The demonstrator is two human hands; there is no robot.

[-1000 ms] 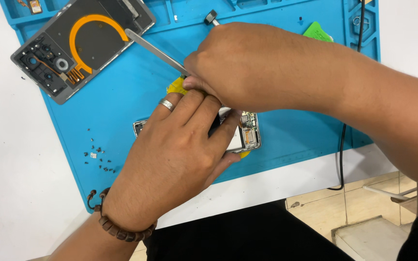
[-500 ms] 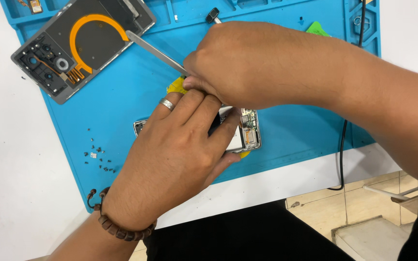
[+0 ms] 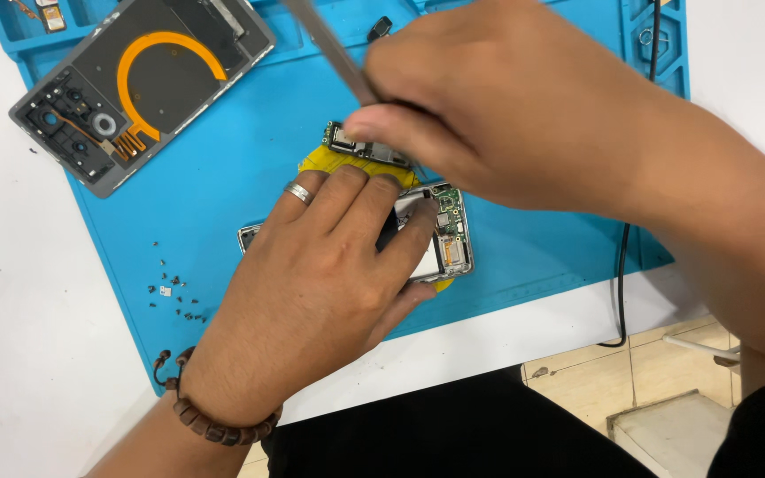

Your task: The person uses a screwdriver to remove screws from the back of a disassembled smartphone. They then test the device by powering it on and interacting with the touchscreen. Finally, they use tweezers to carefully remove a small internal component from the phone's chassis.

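Note:
My left hand [image 3: 329, 283], with a ring and a bead bracelet, presses flat on an opened phone [image 3: 449, 239] lying on a blue work mat [image 3: 223, 195]. Its fingers cover most of the phone, so only the right end with green circuitry shows. My right hand [image 3: 506, 115] hovers just above and behind it, closed on a slim metal tool [image 3: 329, 44] that points up and left. A small dark circuit board [image 3: 365, 149] sits at my right thumb tip, over a yellow round piece [image 3: 320, 161]. Whether fingers or tool grip it is hidden.
A grey phone back cover [image 3: 135, 84] with an orange coil ring lies at the mat's upper left. Several tiny screws [image 3: 174, 296] are scattered left of my left wrist. A black cable [image 3: 623, 265] hangs over the table's right edge. Tiled floor shows below.
My right hand has moved up and away from the phone, and the small circuit board now shows at its thumb. My left hand stays pressed on the phone.

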